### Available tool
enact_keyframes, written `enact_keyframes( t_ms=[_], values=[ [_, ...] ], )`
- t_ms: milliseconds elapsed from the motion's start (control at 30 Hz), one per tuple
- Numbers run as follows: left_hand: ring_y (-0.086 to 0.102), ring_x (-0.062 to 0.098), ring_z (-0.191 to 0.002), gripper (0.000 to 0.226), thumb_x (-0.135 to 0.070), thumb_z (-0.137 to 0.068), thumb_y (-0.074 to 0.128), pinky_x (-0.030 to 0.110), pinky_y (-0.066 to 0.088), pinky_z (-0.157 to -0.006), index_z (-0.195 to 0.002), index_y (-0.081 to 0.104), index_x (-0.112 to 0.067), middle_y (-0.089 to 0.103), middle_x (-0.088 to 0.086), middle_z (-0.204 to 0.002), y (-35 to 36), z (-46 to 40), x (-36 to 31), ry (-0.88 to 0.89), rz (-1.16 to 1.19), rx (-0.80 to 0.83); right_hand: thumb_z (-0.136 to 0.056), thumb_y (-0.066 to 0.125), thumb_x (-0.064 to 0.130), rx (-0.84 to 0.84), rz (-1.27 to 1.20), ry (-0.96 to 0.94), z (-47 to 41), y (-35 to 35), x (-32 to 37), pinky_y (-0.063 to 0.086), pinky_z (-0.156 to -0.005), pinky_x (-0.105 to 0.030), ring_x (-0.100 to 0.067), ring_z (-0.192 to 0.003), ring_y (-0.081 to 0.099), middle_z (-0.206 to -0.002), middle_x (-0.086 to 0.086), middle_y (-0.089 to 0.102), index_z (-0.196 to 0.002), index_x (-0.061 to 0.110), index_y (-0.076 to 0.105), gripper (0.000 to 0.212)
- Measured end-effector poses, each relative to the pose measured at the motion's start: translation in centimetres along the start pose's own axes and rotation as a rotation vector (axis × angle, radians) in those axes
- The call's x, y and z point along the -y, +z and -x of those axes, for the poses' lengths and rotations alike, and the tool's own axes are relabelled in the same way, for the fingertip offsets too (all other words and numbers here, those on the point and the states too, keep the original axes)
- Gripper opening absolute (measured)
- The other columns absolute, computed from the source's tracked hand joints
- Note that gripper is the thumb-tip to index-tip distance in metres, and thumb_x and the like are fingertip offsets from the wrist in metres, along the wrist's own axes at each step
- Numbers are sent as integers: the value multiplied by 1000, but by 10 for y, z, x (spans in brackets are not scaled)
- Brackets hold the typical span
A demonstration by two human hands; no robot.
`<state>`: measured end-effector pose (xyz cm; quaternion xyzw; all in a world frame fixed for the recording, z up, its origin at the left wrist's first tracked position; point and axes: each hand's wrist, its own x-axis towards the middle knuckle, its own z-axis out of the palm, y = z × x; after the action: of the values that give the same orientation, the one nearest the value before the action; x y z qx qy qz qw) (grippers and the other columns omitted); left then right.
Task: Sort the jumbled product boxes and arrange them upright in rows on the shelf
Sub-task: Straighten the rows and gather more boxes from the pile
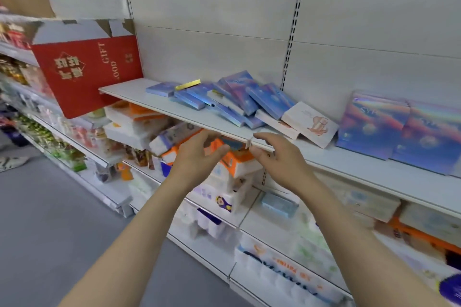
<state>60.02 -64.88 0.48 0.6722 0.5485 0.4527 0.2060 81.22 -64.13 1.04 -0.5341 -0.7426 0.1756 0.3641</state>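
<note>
hovering empty and open, both hands (199,154) (277,154) sit below the jumbled boxes (224,99).

One head-worn view looks forward and down from the aisle, facing the shelf (189,117) at a slant from its left, near enough that both forearms reach up from the bottom edge toward it; the wide lens bends the lower tiers below it and the floor to its left

About ten blue boxes (224,99) lie jumbled, exact count unclear; two white boxes (310,123); two large upright iridescent boxes (374,124); one red gift box (87,72).
</note>
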Motion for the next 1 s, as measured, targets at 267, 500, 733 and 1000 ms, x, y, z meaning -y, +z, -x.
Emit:
enact_keyframes(
  t_ms=[267,500,733,1000],
  values=[
    [56,7,-113,42,-38,-88,68,30,48,-96,-126,61,-20,63,-6,-118,-37,-92,70,-18,50,-8,-94,57,49,13,61,1,-103,62,13,40,-104,-31,-9,-125,48,-139,10,54,-135,31,55,45],
    [56,1,-107,38,-46,-86,66,19,42,-82,-120,61,-27,62,-15,-112,-44,-230,146,-19,6,-10,-96,59,39,-81,16,-8,-257,96,1,35,-93,-20,-10,-124,52,-134,6,59,-132,23,59,40],
    [59,-4,-103,22,-49,-88,61,6,38,-78,-107,64,-39,65,-23,-105,-57,-385,214,-98,11,-61,-97,55,40,60,-28,22,-435,166,13,40,-99,-26,-16,-121,54,-134,0,58,-135,21,57,42],
    [49,17,-127,49,-53,-95,49,24,32,-97,-135,54,-25,54,-1,-140,-69,-458,310,-247,-90,-18,-98,41,53,207,261,239,-545,254,-9,39,-105,-44,-32,-130,44,-140,-11,53,-139,18,50,54]
  ],
)
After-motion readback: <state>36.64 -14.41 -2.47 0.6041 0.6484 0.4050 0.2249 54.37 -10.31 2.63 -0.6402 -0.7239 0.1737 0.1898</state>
